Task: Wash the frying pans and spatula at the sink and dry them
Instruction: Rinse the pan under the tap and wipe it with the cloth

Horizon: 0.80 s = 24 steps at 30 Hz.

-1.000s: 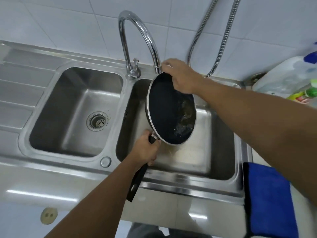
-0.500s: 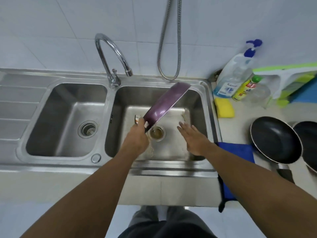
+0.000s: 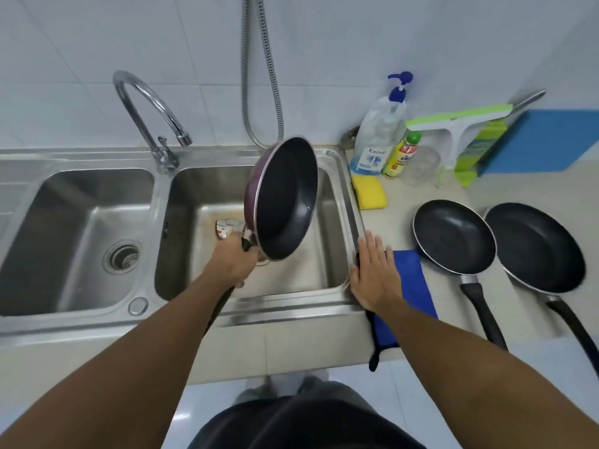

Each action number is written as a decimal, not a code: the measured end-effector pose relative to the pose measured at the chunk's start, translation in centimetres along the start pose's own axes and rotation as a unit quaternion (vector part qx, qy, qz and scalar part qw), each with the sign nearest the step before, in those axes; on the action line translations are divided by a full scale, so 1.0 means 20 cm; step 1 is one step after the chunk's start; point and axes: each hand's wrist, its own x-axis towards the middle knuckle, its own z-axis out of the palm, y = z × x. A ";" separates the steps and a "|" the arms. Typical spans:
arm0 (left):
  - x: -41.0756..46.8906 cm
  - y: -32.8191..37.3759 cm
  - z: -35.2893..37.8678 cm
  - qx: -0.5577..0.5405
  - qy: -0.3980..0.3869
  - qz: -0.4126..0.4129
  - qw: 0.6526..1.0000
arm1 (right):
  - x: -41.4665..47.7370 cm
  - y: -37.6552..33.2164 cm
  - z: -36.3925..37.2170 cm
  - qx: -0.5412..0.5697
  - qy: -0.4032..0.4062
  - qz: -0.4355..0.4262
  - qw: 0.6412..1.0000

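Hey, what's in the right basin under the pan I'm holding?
Some white and brown scraps lie on the basin floor beside the left hand. The pan and hand hide the floor behind them.

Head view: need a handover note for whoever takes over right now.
Left hand grips the handle of the purple pan, held tilted over the right basin.
Right hand is open, fingers straight, over the basin's edge and the blue cloth.
Middle pan and right pan lie on the counter. Spatula not in view.
Done: the held pan's inside looks clean.
Left: dry it. Cannot tell whether the counter pans are washed.
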 end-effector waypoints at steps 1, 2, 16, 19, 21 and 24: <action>0.00 0.01 0.01 -0.004 -0.005 -0.001 1.000 | -0.04 0.03 0.02 0.006 0.011 0.039 0.999; 0.00 0.01 0.03 -0.008 -0.009 0.000 1.000 | -0.08 0.05 0.04 0.010 0.011 0.078 0.997; 0.04 0.01 0.08 -0.137 -0.064 -0.017 0.988 | -0.21 -0.08 0.16 0.249 0.105 0.130 0.954; 0.05 0.00 0.05 -0.175 -0.066 -0.014 0.982 | -0.10 -0.14 -0.02 0.404 0.167 0.144 0.888; 0.06 -0.02 0.03 -0.192 -0.062 -0.011 0.979 | 0.06 -0.23 -0.20 0.457 0.198 0.105 0.861; 0.05 -0.03 0.00 -0.203 -0.063 -0.002 0.977 | 0.34 -0.44 -0.47 0.515 0.205 0.027 0.832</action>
